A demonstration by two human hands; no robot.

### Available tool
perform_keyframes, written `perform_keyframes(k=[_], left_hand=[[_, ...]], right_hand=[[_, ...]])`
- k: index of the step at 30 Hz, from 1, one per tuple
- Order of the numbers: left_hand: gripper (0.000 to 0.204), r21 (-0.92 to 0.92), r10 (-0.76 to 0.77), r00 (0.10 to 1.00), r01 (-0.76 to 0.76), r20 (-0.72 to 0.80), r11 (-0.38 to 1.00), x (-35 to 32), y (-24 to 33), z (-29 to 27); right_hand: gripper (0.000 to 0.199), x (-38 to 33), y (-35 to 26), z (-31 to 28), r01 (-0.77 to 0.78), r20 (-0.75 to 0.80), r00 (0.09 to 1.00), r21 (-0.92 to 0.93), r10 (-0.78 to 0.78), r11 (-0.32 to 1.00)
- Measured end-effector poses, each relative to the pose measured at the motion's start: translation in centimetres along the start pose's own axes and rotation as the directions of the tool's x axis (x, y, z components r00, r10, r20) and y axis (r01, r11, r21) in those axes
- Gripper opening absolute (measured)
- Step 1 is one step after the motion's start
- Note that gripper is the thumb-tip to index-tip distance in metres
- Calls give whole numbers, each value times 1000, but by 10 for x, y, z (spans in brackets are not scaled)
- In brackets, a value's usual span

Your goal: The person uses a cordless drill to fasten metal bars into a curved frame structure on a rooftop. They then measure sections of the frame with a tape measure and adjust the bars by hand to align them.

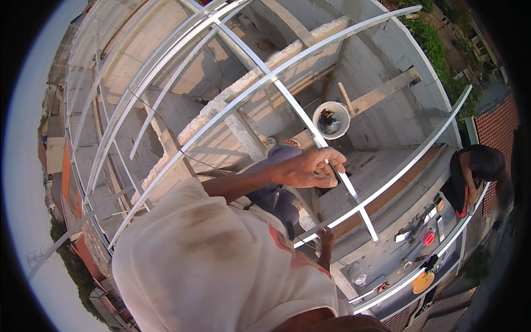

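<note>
My left hand (311, 167) is closed over a silver metal bar (296, 105). Its thumb and fingers come together beside a small dark sliver that I cannot make out. Lower down, my right hand (326, 237) is closed on a long curved metal beam (404, 169), partly hidden by my shirt. The bar crosses this beam and ends a little past it. Another curved beam (232, 105) crosses the bar farther up. My legs show below, between the beams.
Open rooms with block walls lie below the metal frame. A white bucket (332, 120) with things in it stands past my left hand. At right, a co-worker (478, 169) bends over the edge. Tools and a red round thing (428, 238) lie near a yellow hard hat (423, 282).
</note>
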State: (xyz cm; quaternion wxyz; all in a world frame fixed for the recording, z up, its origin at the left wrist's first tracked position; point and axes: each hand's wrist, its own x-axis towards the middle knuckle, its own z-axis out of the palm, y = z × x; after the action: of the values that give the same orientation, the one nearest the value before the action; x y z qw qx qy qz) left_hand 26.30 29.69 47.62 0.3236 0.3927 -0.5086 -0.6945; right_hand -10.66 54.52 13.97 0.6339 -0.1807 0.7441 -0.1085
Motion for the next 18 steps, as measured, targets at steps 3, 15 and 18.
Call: perform_keyframes(k=[3,15,18], left_hand=[[75,-368,202,964,-128,172,921,-12,72,20],[87,-788,800,497,-317,336,528,-32,163,64],[87,-777,782,542,-332,306,534,-39,154,59]], right_hand=[[46,-2,-5,5,-3,68,998,-35,5,999],[28,71,46,-6,661,521,576,-750,-630,-15],[21,14,14,40,43,21,999,-151,-41,988]])
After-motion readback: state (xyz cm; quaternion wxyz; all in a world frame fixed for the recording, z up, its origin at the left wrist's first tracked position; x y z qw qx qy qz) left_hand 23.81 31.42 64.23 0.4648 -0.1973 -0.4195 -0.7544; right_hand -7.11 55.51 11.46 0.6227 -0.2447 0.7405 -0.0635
